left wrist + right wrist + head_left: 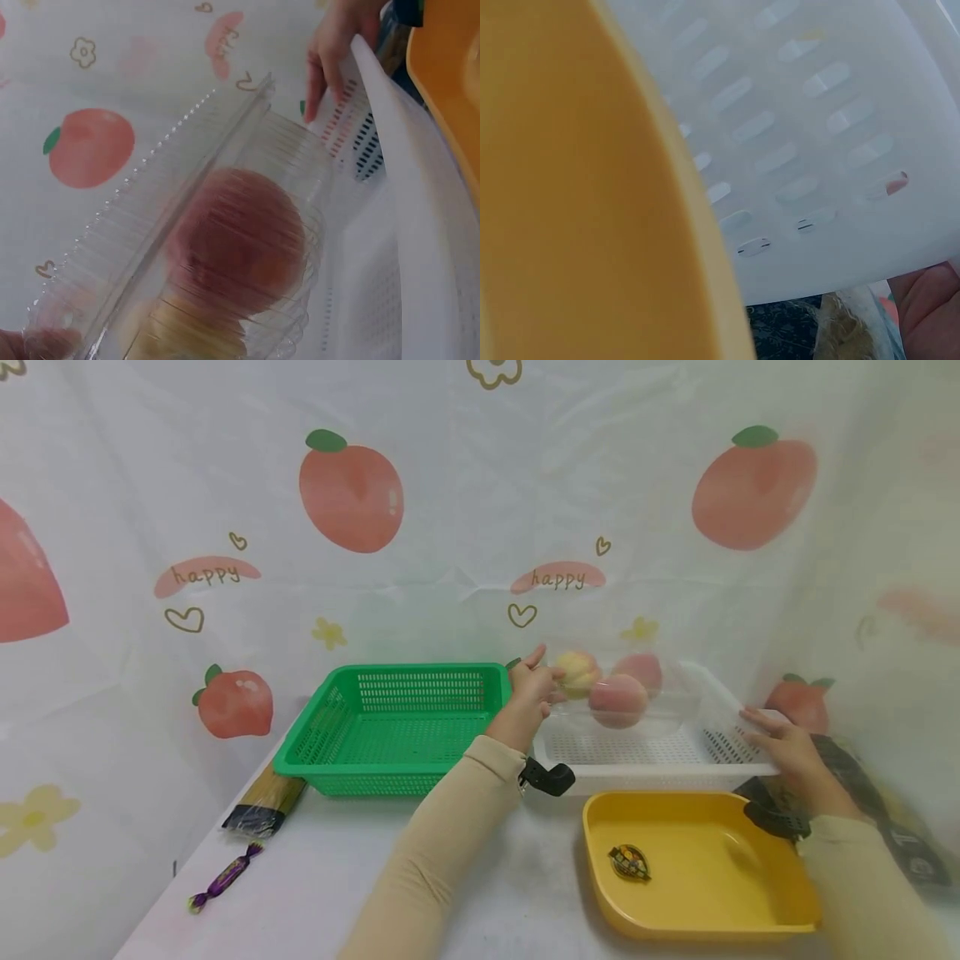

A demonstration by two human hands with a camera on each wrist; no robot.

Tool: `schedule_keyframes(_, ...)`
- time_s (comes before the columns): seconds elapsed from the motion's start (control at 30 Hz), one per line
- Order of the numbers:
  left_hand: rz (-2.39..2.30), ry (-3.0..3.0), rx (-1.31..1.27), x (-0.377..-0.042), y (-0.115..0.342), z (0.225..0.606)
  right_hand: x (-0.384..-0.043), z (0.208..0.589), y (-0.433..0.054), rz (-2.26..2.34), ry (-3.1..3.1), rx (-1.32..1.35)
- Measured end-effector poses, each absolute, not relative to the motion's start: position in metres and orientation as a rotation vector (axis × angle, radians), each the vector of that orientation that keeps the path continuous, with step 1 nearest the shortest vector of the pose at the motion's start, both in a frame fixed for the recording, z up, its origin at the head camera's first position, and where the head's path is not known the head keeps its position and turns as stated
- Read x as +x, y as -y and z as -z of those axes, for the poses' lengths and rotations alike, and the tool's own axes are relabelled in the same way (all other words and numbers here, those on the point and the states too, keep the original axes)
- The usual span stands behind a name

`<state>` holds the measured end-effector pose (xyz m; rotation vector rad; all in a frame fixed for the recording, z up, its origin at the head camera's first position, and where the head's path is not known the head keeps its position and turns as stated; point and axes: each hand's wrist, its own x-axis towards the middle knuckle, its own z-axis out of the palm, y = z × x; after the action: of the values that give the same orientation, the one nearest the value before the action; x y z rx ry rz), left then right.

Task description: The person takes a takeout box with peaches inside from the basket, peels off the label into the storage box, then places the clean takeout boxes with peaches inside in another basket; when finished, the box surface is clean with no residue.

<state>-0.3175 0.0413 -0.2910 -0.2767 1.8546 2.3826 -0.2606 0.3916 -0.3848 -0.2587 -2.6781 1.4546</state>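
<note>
My left hand (528,689) holds one end of a clear plastic clamshell box (225,135), its fingers at the box's left side. Inside the box are two reddish peaches (618,700) and a yellow-red fruit (576,674). The box sits tilted over the white perforated basket (667,771); whether it touches the basket floor I cannot tell. At the basket's right end, my right hand (791,752) grips the rim, with its fingers over the edge in the left wrist view. Part of that hand (930,311) shows below the basket in the right wrist view.
A green basket (390,770) stands to the left. In front of the white one is a yellow tray (705,902) holding a small dark wrapped item (630,863). A purple-wrapped candy (225,878) and a clear packet (266,797) lie left. Dark packets (862,785) lie right.
</note>
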Motion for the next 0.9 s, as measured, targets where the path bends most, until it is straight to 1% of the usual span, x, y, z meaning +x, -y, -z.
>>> schedule_keyframes(0.2, -2.315, -1.943, -0.416, -0.324, -0.054, 0.295, -0.260, 0.384, -0.390, -1.480, 2.667, -0.269)
schedule_keyframes(0.47, -2.563, -1.668, -0.503, -0.333, -0.071, 0.311, -0.259, 0.383, -0.389, -1.454, 2.663, -0.284)
schedule_keyframes(0.9, -2.486, -1.713, -0.658, -0.334, -0.079, 0.324, -0.259, 0.384, -0.392, -1.424, 2.675, -0.281)
